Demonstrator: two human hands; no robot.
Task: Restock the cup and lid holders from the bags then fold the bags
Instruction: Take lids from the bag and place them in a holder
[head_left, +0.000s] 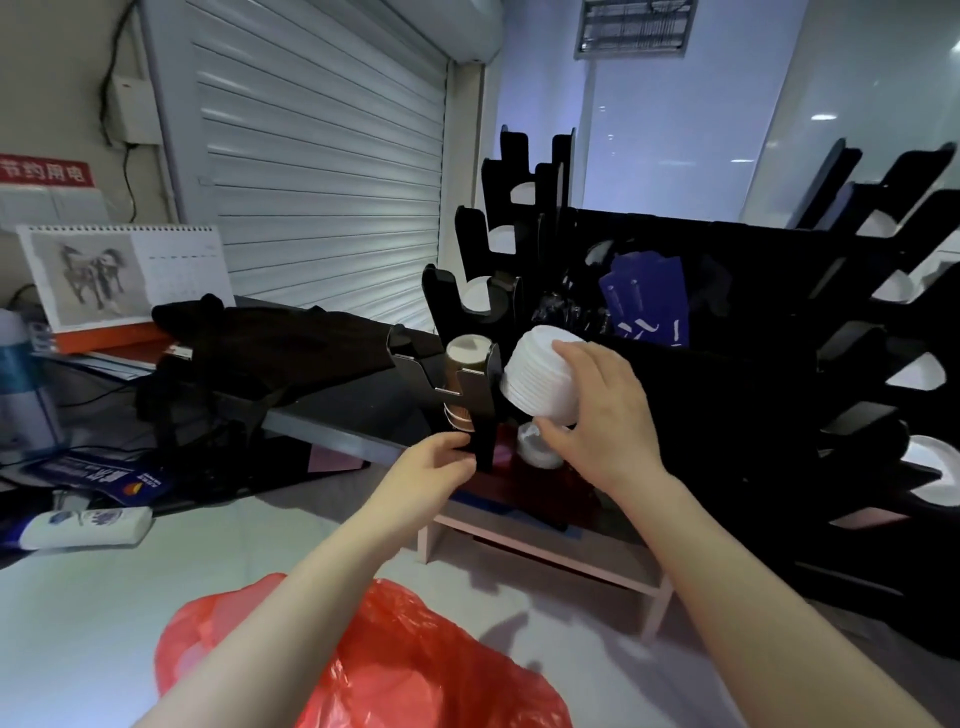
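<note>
Right hand (597, 410) grips white lid stack (540, 376); left hand (436, 462) pinches black cup holder (467, 384) upright; red bag (410, 660) at near tabletop edge.

White lids (540, 376), brown cups (464, 358), black holder (480, 395), red bag (415, 660), white-slatted shutter (322, 156).

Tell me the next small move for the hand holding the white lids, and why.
Probably lower the stack of white lids, which the right hand grips just right of the brown cups, into the slot of the black holder beneath it. The left hand grips the holder's front post, seemingly steadying it, and a few pale lids appear to sit below.
</note>
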